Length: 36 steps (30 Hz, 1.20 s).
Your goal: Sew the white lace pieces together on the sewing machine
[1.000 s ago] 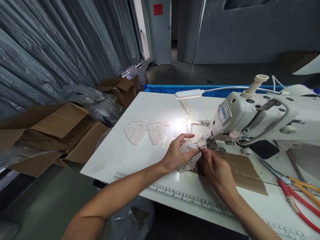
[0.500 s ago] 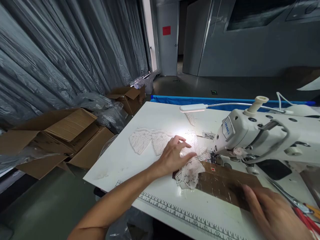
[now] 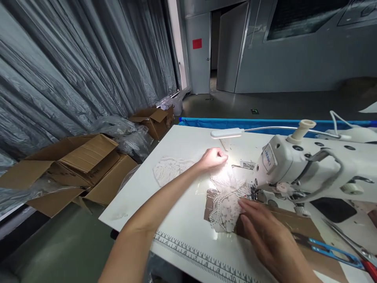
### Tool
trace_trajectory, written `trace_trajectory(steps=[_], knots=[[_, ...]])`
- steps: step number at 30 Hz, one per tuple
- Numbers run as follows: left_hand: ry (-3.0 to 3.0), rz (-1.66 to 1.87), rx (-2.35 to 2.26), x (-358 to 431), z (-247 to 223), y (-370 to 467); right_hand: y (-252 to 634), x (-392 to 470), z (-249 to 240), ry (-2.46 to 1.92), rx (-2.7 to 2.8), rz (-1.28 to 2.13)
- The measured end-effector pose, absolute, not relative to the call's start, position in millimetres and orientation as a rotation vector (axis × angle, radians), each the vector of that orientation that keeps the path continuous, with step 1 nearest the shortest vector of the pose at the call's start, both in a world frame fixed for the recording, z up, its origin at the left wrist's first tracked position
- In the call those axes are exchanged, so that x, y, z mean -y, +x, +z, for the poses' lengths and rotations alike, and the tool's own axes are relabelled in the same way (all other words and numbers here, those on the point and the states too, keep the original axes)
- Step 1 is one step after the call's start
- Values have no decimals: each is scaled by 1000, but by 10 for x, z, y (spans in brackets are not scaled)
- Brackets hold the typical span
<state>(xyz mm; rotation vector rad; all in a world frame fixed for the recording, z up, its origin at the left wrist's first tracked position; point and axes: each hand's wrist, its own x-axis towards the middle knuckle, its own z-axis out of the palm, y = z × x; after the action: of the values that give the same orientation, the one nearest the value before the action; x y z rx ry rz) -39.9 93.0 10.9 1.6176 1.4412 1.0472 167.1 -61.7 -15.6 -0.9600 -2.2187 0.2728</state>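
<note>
Holding the left hand [image 3: 212, 158] in a loose curl near the middle of the frame, drawing thumb and fingertips close under the light; being unable to tell about pinching any thread or fabric there. Resting the right hand [image 3: 265, 230] right of center in the lower half, holding its fingers straight and side by side, setting the thumb a little apart below, and touching the right edge of the white lace piece [image 3: 225, 210] with the fingertips. Finding that lace just below the center of the frame, lying ruffled partly over brown cardboard [image 3: 303, 224] and running up toward the glare beneath the left hand. Bordering the lace at right, next to the needle area: a white sewing machine [image 3: 297, 161]. Covering part of the scalloped lace [image 3: 169, 169], left of center, with the left forearm. Lying at lower right, on the cardboard beside the right wrist: blue thread snips [image 3: 326, 248]. Nearing the right edge beyond them: red-handled scissors [image 3: 357, 247]. Hanging above center: a slim white lamp [image 3: 226, 133]. Crossing the near edge of the white tabletop [image 3: 138, 196]: a printed ruler scale [image 3: 191, 253]. Standing at left: open cardboard boxes [image 3: 88, 155].
</note>
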Motion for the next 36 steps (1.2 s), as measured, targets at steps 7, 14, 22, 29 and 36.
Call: trace_trajectory(steps=[7, 14, 22, 29, 36], knots=[[1461, 1178, -1375, -648, 264, -744, 944, -1, -192, -1053, 1988, 258], [1319, 1235, -1341, -340, 357, -872, 705, -164, -170, -1178, 1692, 809], [1034, 1347, -1206, -225, 371, -814, 768, -221, -55, -906, 1187, 1601], [948, 1455, -1181, -283, 384, -814, 790, -271, -111, -886, 1078, 1680], [1003, 1287, -1213, -305, 513, -851, 845, -300, -68, -928, 1030, 1653]])
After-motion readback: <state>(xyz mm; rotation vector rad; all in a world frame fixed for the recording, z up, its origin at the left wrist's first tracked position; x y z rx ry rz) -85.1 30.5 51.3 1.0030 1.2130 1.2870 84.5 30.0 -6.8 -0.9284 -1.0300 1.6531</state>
